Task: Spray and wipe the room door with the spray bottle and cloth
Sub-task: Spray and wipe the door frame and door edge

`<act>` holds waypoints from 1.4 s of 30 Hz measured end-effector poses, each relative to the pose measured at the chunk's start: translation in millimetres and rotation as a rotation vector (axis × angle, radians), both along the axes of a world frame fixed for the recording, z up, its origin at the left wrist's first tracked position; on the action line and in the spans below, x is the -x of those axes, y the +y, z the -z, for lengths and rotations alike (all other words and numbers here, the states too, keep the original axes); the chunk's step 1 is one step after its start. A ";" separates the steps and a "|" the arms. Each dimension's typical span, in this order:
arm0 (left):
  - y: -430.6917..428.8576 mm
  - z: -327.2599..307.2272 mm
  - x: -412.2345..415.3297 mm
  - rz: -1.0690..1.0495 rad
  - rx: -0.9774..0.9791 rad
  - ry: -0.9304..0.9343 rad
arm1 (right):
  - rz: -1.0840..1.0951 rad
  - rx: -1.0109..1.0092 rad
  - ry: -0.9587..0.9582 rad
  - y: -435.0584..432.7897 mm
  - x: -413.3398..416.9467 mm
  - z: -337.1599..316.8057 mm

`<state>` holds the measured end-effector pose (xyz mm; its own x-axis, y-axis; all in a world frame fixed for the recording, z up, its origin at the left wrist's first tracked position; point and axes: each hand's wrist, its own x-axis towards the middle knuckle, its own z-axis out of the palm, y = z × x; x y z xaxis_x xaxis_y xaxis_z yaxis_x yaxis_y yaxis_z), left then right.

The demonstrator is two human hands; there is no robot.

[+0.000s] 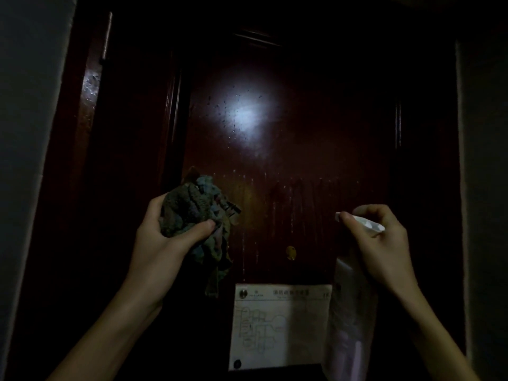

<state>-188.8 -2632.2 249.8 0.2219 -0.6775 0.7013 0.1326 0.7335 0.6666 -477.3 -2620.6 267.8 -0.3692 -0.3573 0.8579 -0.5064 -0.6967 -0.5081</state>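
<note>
Translucent spray bottle [349,312] — right hand [382,237]; bunched cloth [198,213] — left hand [159,237].

Two bare forearms enter from the lower left and lower right of the frame, ending in the left hand [165,232] and right hand [384,243]. No sleeves, gloves, rings or watches are visible; lighting is dim.

The dark red-brown glossy wooden door [288,149] carries droplets and thin wet streaks [264,193] on its middle panel. A small round brass peephole [290,252] sits below them, and a white paper floor plan [277,325] is stuck under it.
</note>
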 end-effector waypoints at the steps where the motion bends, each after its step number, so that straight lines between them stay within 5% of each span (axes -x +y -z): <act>1: -0.3 0.7 1.4 0.003 -0.001 -0.002 | -0.012 -0.014 0.001 1.0 0.5 0.3; 28: 2.7 78.4 110.5 0.190 -0.136 -0.103 | -0.196 -0.268 -0.144 42.9 -3.4 129.8; 42: -7.7 47.3 143.9 0.258 -0.045 -0.137 | 0.068 -0.052 -0.112 48.2 41.2 66.1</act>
<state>-332.7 -2639.9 202.6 -0.0567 -0.7303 0.6808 0.2177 0.6564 0.7223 -518.5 -2572.5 201.7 -0.4868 -0.3711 0.7908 -0.4897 -0.6337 -0.5988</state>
